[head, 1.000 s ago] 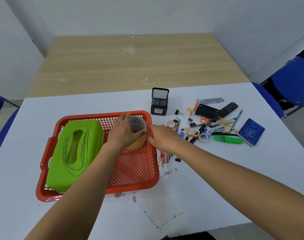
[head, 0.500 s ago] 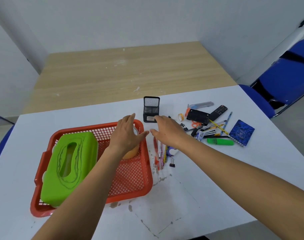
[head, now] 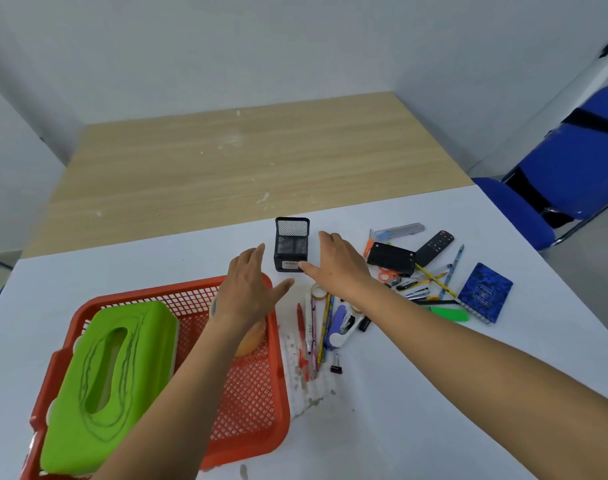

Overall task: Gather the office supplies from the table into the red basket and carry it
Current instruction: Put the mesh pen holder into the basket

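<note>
Bare surface (head: 122, 258) lies far and left of the mesh holder (head: 291, 244); red basket (head: 283, 403), pens (head: 313, 334) and black case (head: 392, 258) crowd near and right.

Red plastic mesh basket (head: 254, 393), wood-grain tabletop (head: 226, 168)

wooden bench (head: 247, 161), white-flecked, sitting against grey wall (head: 295, 46) | blue chair (head: 572, 157) standing at far right, partly cropped

left hand (head: 246, 292), left forearm (head: 177, 393): bare | right hand (head: 340, 268), right forearm (head: 468, 344): bare
</note>
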Demonstrator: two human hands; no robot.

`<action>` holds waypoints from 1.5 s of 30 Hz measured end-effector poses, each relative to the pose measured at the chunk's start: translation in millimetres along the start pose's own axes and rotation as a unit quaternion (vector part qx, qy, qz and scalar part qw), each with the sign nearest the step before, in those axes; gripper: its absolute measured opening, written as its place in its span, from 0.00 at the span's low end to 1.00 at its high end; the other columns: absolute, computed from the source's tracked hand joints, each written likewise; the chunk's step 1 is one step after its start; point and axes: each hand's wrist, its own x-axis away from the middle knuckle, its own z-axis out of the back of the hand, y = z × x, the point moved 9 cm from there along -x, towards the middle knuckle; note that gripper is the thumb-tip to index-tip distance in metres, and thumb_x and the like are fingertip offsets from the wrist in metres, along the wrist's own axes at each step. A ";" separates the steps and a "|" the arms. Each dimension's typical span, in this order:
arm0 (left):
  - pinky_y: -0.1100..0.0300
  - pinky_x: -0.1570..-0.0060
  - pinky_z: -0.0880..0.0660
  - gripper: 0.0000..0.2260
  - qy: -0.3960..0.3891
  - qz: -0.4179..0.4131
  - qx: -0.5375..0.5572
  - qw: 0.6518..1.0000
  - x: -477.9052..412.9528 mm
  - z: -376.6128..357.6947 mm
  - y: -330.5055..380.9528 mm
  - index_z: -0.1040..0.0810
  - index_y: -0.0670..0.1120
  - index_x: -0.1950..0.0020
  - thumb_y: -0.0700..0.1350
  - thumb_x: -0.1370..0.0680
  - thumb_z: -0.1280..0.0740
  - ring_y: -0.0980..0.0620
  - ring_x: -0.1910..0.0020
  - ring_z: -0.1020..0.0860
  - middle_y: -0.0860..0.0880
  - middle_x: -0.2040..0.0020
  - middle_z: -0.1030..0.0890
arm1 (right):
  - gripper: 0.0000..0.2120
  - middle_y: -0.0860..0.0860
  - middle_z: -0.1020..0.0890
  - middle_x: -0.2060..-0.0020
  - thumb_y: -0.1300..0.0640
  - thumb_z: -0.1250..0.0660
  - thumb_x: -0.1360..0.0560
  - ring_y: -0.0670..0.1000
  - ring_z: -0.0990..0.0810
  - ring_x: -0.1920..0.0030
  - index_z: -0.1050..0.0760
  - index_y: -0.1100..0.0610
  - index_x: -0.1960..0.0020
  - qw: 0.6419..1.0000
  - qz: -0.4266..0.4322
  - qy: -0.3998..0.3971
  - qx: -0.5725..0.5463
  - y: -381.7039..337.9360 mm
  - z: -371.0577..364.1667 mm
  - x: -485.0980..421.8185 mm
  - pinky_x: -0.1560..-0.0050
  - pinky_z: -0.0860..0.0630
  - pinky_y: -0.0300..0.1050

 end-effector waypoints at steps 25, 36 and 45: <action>0.55 0.31 0.37 0.38 0.001 -0.016 0.030 0.999 -37.3 -6.8 -61.6 0.44 0.47 0.23 0.62 0.27 0.34 0.49 0.26 0.41 0.47 0.26 0.37 | 0.51 0.60 0.36 0.30 0.41 0.28 0.31 0.60 0.32 0.32 0.52 0.67 0.25 0.976 -0.202 -0.023 -0.076 -13.4 -76.9 -82.1 0.42 0.27 0.52; 0.53 0.33 0.34 0.39 0.011 -0.029 0.013 0.999 -31.6 12.6 -49.6 0.45 0.48 0.23 0.62 0.27 0.33 0.50 0.26 0.41 0.48 0.25 0.38 | 0.41 0.56 0.32 0.37 0.46 0.26 0.34 0.57 0.30 0.38 0.42 0.61 0.31 0.994 -0.105 -0.007 -0.033 -13.3 -39.9 -63.2 0.54 0.31 0.48; 0.51 0.35 0.32 0.41 0.024 -0.098 -0.016 0.995 -12.8 35.1 -5.9 0.46 0.47 0.23 0.62 0.28 0.31 0.50 0.26 0.42 0.48 0.25 0.39 | 0.39 0.57 0.31 0.40 0.50 0.27 0.35 0.58 0.30 0.41 0.41 0.59 0.31 1.000 0.017 -0.012 0.004 -7.0 7.4 -14.6 0.49 0.28 0.49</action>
